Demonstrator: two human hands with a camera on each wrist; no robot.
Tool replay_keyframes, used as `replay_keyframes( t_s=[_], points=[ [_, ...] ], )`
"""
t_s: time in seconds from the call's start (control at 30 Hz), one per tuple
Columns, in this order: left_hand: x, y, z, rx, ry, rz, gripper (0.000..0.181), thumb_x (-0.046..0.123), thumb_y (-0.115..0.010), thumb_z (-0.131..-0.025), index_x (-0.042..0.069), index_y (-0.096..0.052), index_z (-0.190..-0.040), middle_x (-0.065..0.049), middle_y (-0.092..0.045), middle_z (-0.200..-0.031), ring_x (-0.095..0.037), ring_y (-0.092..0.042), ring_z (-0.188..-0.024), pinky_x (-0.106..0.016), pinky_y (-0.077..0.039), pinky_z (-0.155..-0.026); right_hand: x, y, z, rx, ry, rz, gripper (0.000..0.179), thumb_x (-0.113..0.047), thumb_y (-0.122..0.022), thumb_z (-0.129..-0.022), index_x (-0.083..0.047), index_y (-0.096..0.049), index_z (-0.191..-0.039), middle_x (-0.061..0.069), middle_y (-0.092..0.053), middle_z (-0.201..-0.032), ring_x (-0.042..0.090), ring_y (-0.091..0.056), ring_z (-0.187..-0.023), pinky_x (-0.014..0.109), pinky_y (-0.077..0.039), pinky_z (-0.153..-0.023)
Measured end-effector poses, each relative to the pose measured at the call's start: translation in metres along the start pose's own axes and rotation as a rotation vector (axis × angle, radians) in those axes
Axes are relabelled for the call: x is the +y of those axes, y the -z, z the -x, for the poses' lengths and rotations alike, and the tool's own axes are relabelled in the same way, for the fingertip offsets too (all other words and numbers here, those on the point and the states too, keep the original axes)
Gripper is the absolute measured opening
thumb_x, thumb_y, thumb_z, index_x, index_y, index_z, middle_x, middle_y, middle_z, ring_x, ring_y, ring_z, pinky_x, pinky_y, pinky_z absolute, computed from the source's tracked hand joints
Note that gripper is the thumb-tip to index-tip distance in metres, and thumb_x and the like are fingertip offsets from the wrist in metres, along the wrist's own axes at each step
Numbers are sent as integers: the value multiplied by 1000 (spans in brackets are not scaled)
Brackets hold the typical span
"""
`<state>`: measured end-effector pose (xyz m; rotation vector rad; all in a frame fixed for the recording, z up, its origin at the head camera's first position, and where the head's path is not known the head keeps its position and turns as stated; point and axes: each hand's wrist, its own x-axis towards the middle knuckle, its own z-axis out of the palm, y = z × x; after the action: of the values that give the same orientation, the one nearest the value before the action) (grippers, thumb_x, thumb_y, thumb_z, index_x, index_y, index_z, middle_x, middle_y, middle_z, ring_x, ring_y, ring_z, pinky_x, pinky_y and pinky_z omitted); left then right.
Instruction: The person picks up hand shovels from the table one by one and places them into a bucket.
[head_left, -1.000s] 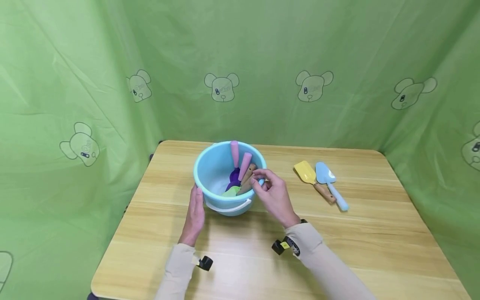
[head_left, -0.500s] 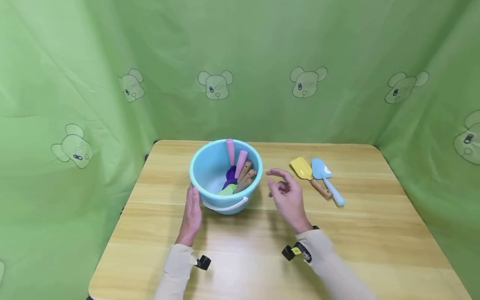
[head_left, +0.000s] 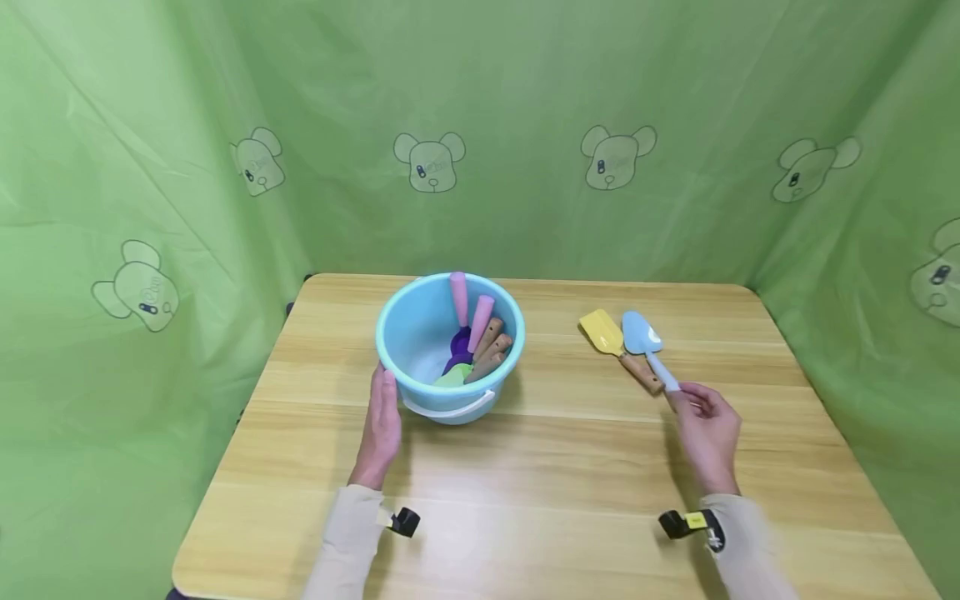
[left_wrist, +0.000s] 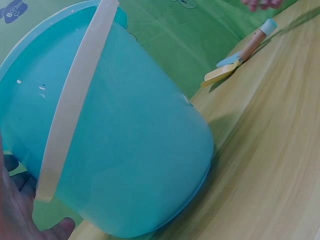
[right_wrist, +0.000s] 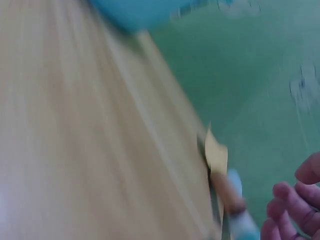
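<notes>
A light blue bucket [head_left: 408, 329] stands on the table, with two pink-handled purple tools [head_left: 481, 323], several brown wooden handles [head_left: 501, 346] and a green blade [head_left: 454, 377] inside. My left hand [head_left: 380, 429] rests its straight fingers against the bucket's near left side. To the right lie a blue trowel [head_left: 639, 333] and a yellow shovel [head_left: 602, 332] with a wooden handle, side by side. Over the end of the trowel's handle is my right hand [head_left: 707, 425]. Its fingers are loosely bent, and the wrist views show them apart from the handle.
The wooden table [head_left: 525, 517] carries all of this. A white bail handle [head_left: 450, 412] hangs across the bucket's front. Green curtains [head_left: 517, 225] with bear-head drawings enclose the table's back and sides.
My right hand has left the bucket's right rim, where it was by the wooden handles, and moved right to the blue trowel's handle. My left hand keeps its place on the bucket.
</notes>
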<state>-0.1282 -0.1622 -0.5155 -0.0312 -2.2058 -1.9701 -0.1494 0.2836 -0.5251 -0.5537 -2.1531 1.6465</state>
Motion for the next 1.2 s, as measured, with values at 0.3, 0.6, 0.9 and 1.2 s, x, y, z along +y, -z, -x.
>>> replay_keyframes(
  t_s=[0.3, 0.6, 0.9, 1.2],
  points=[
    [0, 0, -1, -1, -29, 13, 58, 48, -17, -113, 30, -13, -167, -5, -22, -173, -33, -19, -161, -67, -11, -129, 33, 31, -13, -29, -114, 245, 39, -20, -67, -98, 2, -64, -130, -30, -58, -81, -13, -55, -74, 6, -48, -63],
    [-1, -2, 0, 0, -46, 12, 57, 45, -16, -113, 29, -14, -167, -9, -25, -171, -35, -22, -159, -69, -13, -128, 38, 28, -24, -219, -105, 406, 64, -35, -72, -96, 3, -53, -145, 16, -62, -130, 0, -53, -89, 11, -50, -68],
    [-2, -2, 1, 2, -29, 8, 56, 47, -15, -113, 31, -14, -167, -9, -26, -171, -35, -22, -160, -68, -14, -128, 41, 18, -36, -245, -58, 444, 68, -35, -79, -92, 7, -56, -141, 22, -66, -121, 9, -58, -83, 18, -51, -64],
    [-2, -3, 1, 6, -26, 2, 58, 48, -14, -113, 28, -13, -167, -9, -24, -172, -36, -21, -160, -67, -14, -129, 44, 12, -44, -168, -48, 449, 54, -32, -73, -96, 7, -64, -133, 19, -70, -110, 10, -57, -79, 17, -48, -60]
  ],
)
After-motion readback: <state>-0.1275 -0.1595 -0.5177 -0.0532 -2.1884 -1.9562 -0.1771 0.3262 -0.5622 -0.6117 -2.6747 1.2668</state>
